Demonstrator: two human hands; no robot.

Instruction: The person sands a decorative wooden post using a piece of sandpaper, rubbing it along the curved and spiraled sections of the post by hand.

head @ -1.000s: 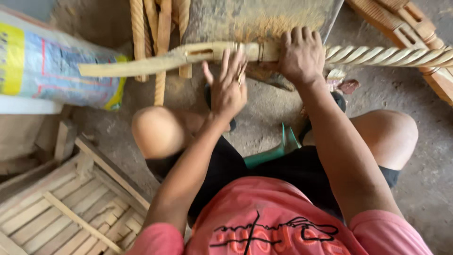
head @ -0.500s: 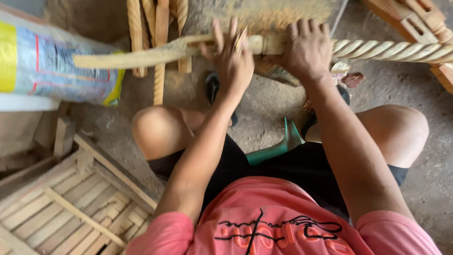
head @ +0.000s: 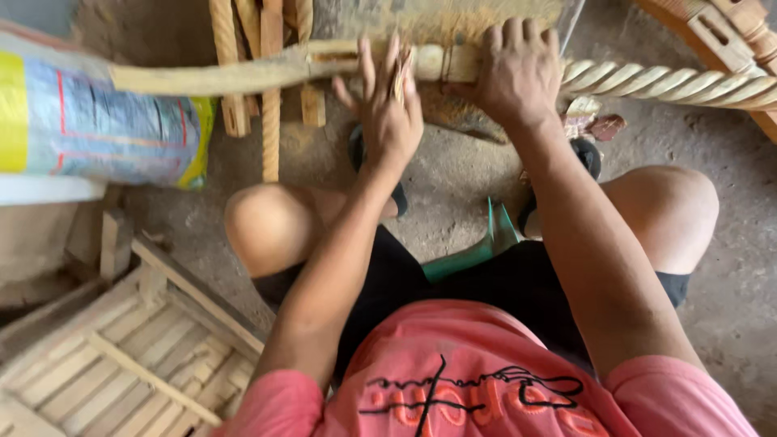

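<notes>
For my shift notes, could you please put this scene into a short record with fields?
Left hand: fingers spread, pressed against the wooden post, a sandpaper-like piece under the palm.
Right hand: clamped over the post, beside its rope-twist carved part.
Post: lies crosswise in front of the knees.
Posture: seated, knees bare, on a green stool.
Nearby: printed sack on the left, slatted wooden frame lower left, dusty floor.

Pale, matt, rope-carved wooden post [head: 664,81]
</notes>
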